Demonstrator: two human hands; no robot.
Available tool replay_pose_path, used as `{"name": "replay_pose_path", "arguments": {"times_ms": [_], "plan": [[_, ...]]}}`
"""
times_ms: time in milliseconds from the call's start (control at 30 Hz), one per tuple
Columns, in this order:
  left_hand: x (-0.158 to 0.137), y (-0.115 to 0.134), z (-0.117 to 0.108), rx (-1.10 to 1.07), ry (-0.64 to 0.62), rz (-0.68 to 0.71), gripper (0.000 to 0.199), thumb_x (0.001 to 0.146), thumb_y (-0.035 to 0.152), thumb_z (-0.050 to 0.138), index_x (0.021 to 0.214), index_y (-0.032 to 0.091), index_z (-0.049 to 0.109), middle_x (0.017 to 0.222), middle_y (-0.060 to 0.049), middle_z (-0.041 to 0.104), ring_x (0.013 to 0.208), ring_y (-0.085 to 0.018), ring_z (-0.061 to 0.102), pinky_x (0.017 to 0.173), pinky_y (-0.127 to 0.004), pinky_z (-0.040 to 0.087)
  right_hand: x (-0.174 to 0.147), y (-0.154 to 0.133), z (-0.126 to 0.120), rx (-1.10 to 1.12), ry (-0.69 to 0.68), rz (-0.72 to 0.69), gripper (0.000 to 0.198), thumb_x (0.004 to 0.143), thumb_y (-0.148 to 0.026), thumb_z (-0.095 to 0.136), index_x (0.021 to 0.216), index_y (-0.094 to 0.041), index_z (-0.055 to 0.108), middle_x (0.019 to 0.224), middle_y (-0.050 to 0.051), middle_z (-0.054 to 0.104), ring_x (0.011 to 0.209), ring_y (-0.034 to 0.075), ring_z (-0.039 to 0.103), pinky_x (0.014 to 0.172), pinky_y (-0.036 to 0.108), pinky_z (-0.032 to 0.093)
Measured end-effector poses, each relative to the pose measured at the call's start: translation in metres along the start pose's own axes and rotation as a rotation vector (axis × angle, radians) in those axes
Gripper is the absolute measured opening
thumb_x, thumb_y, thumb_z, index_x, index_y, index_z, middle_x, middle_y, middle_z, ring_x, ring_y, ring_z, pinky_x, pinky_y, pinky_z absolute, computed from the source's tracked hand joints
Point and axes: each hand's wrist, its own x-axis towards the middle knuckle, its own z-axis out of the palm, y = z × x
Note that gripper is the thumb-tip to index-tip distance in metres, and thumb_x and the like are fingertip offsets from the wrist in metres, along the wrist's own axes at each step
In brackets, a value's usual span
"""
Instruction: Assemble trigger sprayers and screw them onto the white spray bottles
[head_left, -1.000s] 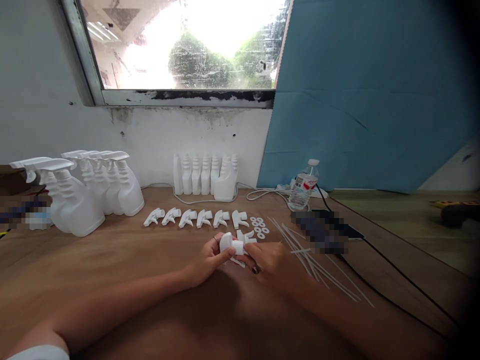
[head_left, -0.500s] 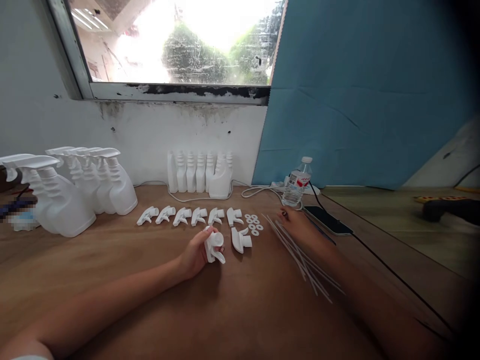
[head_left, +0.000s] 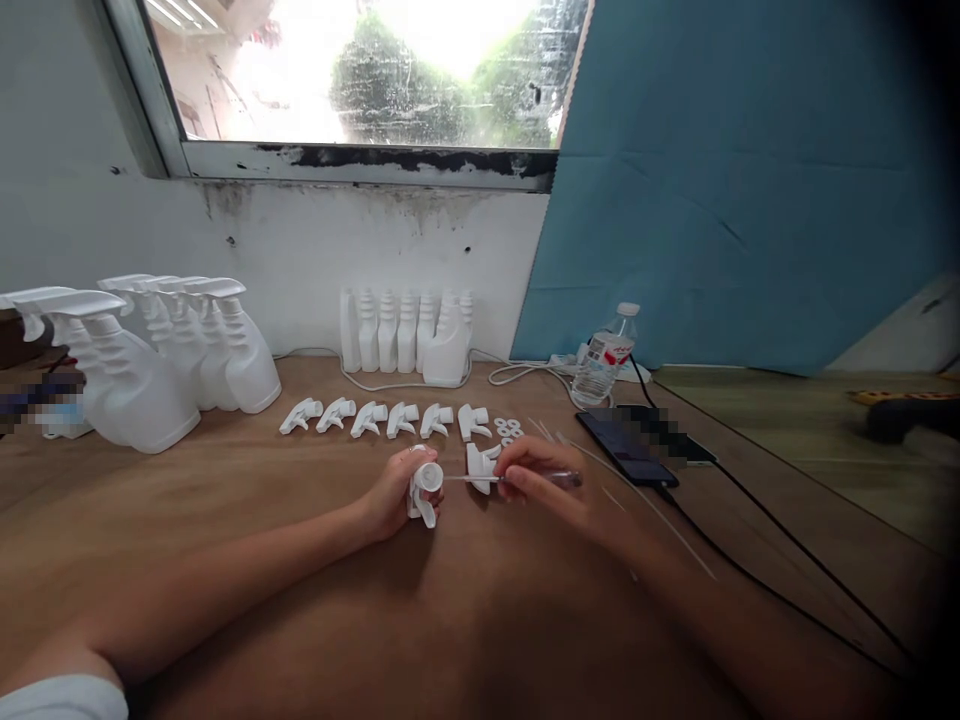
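Observation:
My left hand [head_left: 391, 492] is wrapped round a white trigger spray head [head_left: 428, 479], its round collar opening facing me and its lever pointing down. In my right hand [head_left: 546, 488] is a screwdriver [head_left: 567, 479] with a see-through handle, held level. The thin shaft points left, its tip close to the collar; whether they touch I cannot tell. Behind the shaft lies another spray head [head_left: 478, 464], partly covered by my right fingers. Several more spray heads [head_left: 403, 419] stand in a row beyond. Small white washers [head_left: 508, 427] sit at the row's right end, some hidden by my hand.
White spray bottles [head_left: 142, 385] stand at left, and several capless bottles [head_left: 448, 345] line the wall. Thin tubes [head_left: 667, 520] lie partly under my right arm. A water bottle [head_left: 604, 360], a phone [head_left: 626, 450] and cables [head_left: 795, 570] are at right.
My right hand has moved left and toward me from beside the water bottle, bringing the screwdriver up to the spray head. The phone at right now shows more fully. The view has shifted slightly.

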Motion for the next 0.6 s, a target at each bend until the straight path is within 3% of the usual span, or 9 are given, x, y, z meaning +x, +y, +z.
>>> {"name": "replay_pose_path", "arguments": {"times_ms": [300, 600], "plan": [[0.0, -0.003, 0.004, 0.093, 0.068, 0.01, 0.031, 0.071, 0.039, 0.068, 0.077, 0.02, 0.045, 0.049, 0.004, 0.051, 0.041, -0.012, 0.047, 0.039, -0.022, 0.044, 0.0, 0.005, 0.014, -0.273, 0.036, -0.027, 0.032, 0.091, -0.036, 0.052, 0.069, -0.016, 0.062, 0.06, 0.001, 0.062, 0.053, 0.01, 0.053, 0.051, 0.022, 0.038], [0.001, -0.004, 0.003, 0.227, 0.057, 0.019, 0.029, 0.07, 0.039, 0.066, 0.07, 0.018, 0.045, 0.049, 0.006, 0.046, 0.039, -0.009, 0.043, 0.037, -0.019, 0.039, 0.0, 0.006, 0.021, -0.155, 0.042, 0.051, 0.038, 0.093, -0.044, 0.046, 0.071, -0.017, 0.061, 0.056, 0.002, 0.06, 0.05, 0.012, 0.056, 0.05, 0.024, 0.042]]}}
